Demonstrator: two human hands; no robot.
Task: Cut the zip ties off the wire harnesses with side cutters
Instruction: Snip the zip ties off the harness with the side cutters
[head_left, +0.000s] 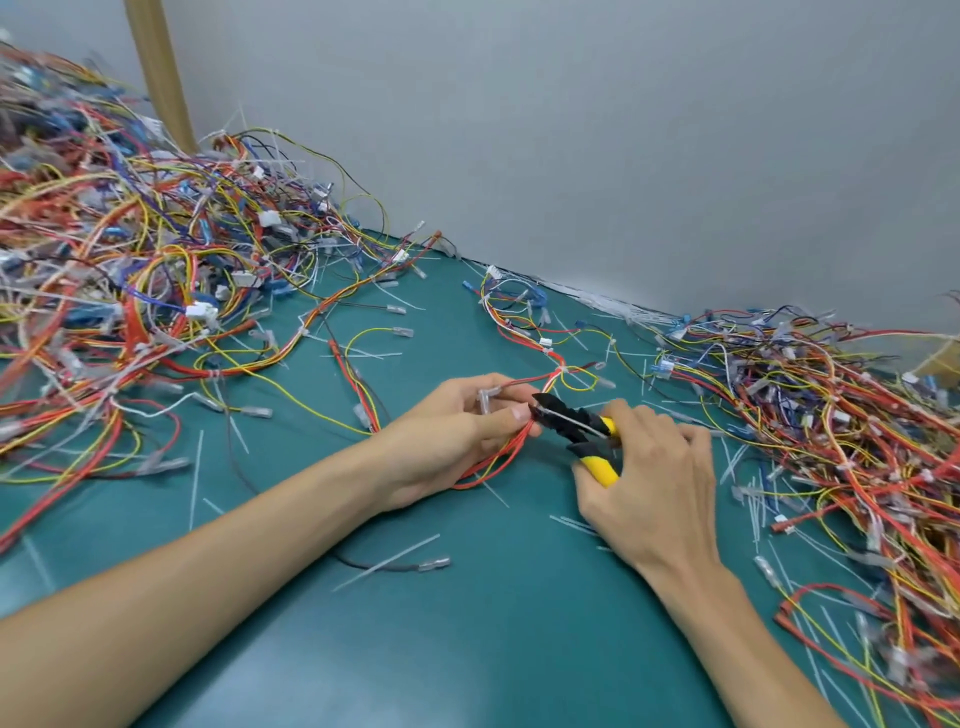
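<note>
At the centre of the frame the right hand (649, 478) curls round the yellow handles of the side cutters (560, 415). Their black tips meet the red and yellow wire harness (498, 457) just beside the thumb of the left hand (457, 431), which pinches that bundle — whether a tie sits between the blades is too blurred to tell. On the green mat (467, 649) around them lie loose zip ties (387, 561) — a tangled heap of harnesses (130, 249) fills the upper left, and a second heap (841, 426) lines the right edge.

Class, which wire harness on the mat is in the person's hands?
The red-and-yellow harness gripped by the left hand, where the right hand sets the side cutters; the rest lie untouched on the mat.
</note>
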